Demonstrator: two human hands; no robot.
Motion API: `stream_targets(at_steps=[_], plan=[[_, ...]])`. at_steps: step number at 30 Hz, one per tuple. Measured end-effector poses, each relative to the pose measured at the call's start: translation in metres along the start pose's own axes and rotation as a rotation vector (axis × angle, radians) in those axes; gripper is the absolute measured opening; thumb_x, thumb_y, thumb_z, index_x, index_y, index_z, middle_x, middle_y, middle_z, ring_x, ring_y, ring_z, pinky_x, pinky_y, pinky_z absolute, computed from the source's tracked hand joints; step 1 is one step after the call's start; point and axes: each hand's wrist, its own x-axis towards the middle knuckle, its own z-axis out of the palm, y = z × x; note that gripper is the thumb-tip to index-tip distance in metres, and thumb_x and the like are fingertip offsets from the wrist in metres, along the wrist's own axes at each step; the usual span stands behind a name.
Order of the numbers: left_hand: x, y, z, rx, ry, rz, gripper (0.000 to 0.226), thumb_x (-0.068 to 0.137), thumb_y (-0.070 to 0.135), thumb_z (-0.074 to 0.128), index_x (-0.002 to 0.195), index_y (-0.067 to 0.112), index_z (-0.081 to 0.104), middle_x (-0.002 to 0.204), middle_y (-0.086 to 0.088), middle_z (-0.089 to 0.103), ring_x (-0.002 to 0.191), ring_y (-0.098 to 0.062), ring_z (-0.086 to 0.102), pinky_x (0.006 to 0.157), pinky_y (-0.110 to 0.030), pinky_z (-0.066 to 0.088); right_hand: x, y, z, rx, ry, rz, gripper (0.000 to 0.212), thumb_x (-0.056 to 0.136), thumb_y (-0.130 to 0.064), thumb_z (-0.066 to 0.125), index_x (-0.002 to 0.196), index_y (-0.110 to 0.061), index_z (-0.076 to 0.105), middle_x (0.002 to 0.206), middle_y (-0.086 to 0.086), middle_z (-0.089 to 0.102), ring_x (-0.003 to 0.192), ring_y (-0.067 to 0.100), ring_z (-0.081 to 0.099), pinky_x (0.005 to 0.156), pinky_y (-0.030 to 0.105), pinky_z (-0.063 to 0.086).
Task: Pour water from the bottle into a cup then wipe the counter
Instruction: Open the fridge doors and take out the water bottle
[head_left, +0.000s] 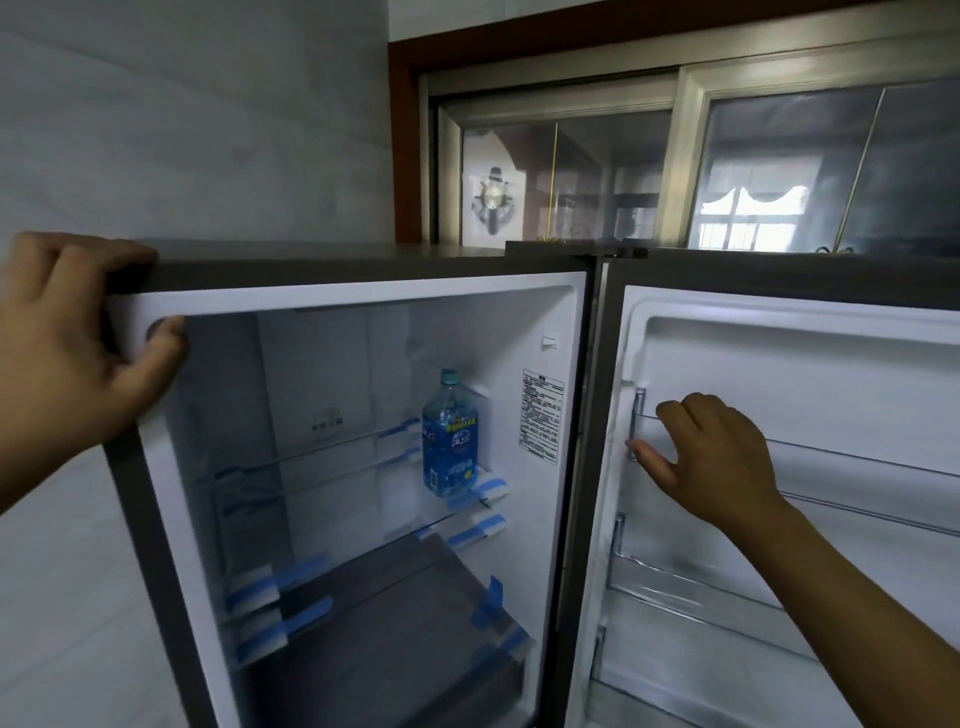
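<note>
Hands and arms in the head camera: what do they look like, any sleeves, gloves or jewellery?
The left hand and right hand are bare: no gloves, rings, watch or bracelet show. The forearms are uncovered too, with no sleeve in view up to the frame edges.

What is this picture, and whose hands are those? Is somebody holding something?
There is no machine here. A person wears a camera on their head, so you see what they see, looking at their own hands. In front is an open fridge. The left hand grips its top corner. The right hand curls its fingers over a door shelf on the open door. Inside, a blue water bottle stands on a shelf, and nobody is touching it yet. Blue tape sticks on the shelves.
</note>
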Motion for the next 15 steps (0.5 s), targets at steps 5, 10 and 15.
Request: stream_targets(at_steps=[5, 10, 15], plan=[[-0.001, 0.053, -0.034, 0.065, 0.049, 0.068, 0.061, 0.085, 0.058, 0.056, 0.142, 0.041, 0.042, 0.131, 0.005, 0.049, 0.123, -0.031, 0.051, 0.105, -0.039, 0.045, 0.02, -0.069, 0.021, 0.265, 0.139, 0.01, 0.019, 0.085, -0.026, 0.066, 0.088, -0.008, 0.058, 0.087, 0.012, 0.053, 0.083, 0.028, 0.048, 0.071, 0.035, 0.035], [-0.003, 0.094, -0.047, 0.094, 0.094, 0.205, 0.049, 0.084, 0.044, 0.057, 0.129, 0.048, 0.04, 0.119, 0.03, 0.034, 0.112, -0.032, 0.047, 0.094, -0.026, 0.037, 0.034, -0.15, 0.086, 0.629, 0.002, 0.177, 0.023, 0.085, -0.024, 0.069, 0.1, -0.011, 0.057, 0.096, 0.006, 0.051, 0.091, 0.021, 0.051, 0.073, 0.031, 0.042], [-0.001, 0.091, -0.046, 0.114, 0.101, 0.148, 0.056, 0.084, 0.035, 0.06, 0.126, -0.001, 0.055, 0.116, 0.022, 0.035, 0.108, -0.029, 0.048, 0.093, -0.013, 0.035, 0.053, -0.19, 0.163, 0.883, -0.373, 0.603, 0.072, 0.075, -0.033, 0.086, 0.129, -0.007, 0.047, 0.119, 0.02, 0.049, 0.112, 0.037, 0.051, 0.091, 0.039, 0.046]])
